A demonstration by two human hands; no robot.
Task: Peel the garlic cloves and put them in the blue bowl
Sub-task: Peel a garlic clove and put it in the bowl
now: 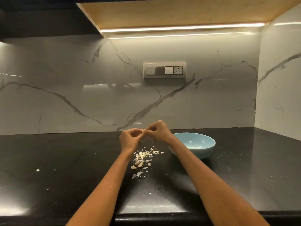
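Observation:
Both hands are raised above the black counter, meeting over a small garlic clove [144,131]. My left hand [130,139] pinches the clove from the left, and my right hand [158,130] pinches it from the right with its fingertips. The blue bowl [195,146] stands on the counter just right of my right wrist; the part of its inside that shows looks bare. Below my hands lies a heap of garlic cloves [138,163] mixed with papery skins [148,153].
The black counter [65,160] runs to a marble wall behind and another on the right. Small skin flakes [37,170] are scattered over it. A switch panel [164,70] sits on the back wall. The counter's front edge is near the bottom.

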